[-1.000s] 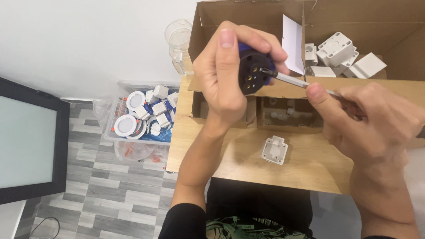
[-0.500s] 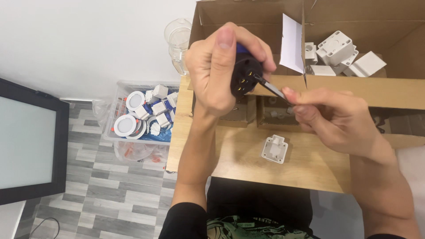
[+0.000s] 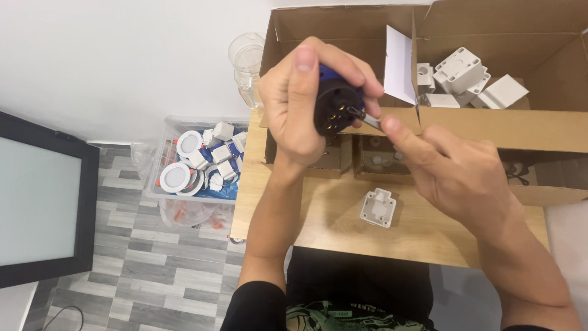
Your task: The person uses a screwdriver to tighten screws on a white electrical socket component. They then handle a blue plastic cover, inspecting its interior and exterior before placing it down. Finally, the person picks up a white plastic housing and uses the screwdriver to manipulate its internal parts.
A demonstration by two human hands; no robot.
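Gripped in the left hand (image 3: 300, 104), a black round plug (image 3: 335, 109) with a blue back sits upper centre, its pin face turned lower right. Right hand (image 3: 453, 175) fingers pinch a thin metal tool (image 3: 367, 121), mostly hidden, tip touching that face. Below, a white bracket (image 3: 378, 208) lies on the wooden surface (image 3: 318, 227).

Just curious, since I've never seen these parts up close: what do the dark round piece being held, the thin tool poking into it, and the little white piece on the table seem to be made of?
Dark round piece: looks like matte black plastic with a blue back; small brassy, probably metal, contacts dot its face.
Thin tool: silvery and shiny, likely metal.
White piece: smooth moulded plastic, by its look.
Table: pale wood-grain surface, possibly laminate.
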